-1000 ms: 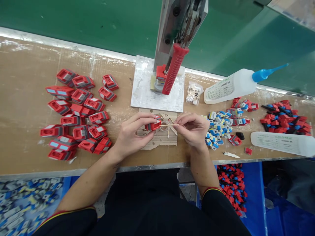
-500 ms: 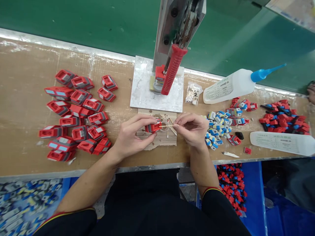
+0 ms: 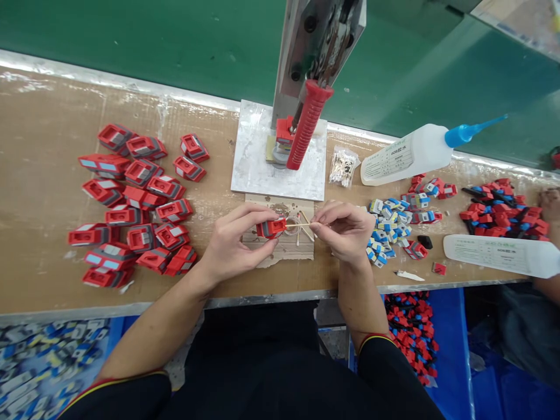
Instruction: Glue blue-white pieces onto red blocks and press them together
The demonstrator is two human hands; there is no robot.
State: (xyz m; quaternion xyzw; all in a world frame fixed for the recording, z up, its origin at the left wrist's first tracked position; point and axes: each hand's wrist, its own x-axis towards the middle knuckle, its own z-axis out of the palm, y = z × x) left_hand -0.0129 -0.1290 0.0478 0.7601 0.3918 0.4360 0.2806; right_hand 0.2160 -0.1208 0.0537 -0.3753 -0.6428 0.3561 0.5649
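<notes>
Between thumb and fingers, my left hand (image 3: 238,242) holds a red and grey toy part (image 3: 270,228) above a piece of cardboard (image 3: 280,249). My right hand (image 3: 345,230) pinches the right end of a thin stick (image 3: 300,225), whose left tip is at the red part's right end. Whether the tip touches the part is too small to tell. Below the stick sits a small round clear dish (image 3: 292,227), partly hidden by it. Several used swabs (image 3: 307,226) lie beside the dish on the cardboard.
A press with a red handle (image 3: 310,125) stands behind on a metal plate (image 3: 254,169). Many red parts (image 3: 142,198) lie left. Right are a swab bag (image 3: 343,166), blue-white parts (image 3: 389,224), two bottles (image 3: 406,154), a red-black pile (image 3: 503,210) and a person's hand (image 3: 550,204).
My right hand has shifted slightly right with the stick, and its tip has drawn back toward the part's edge. At the far right, the other person's hand has moved lower.
</notes>
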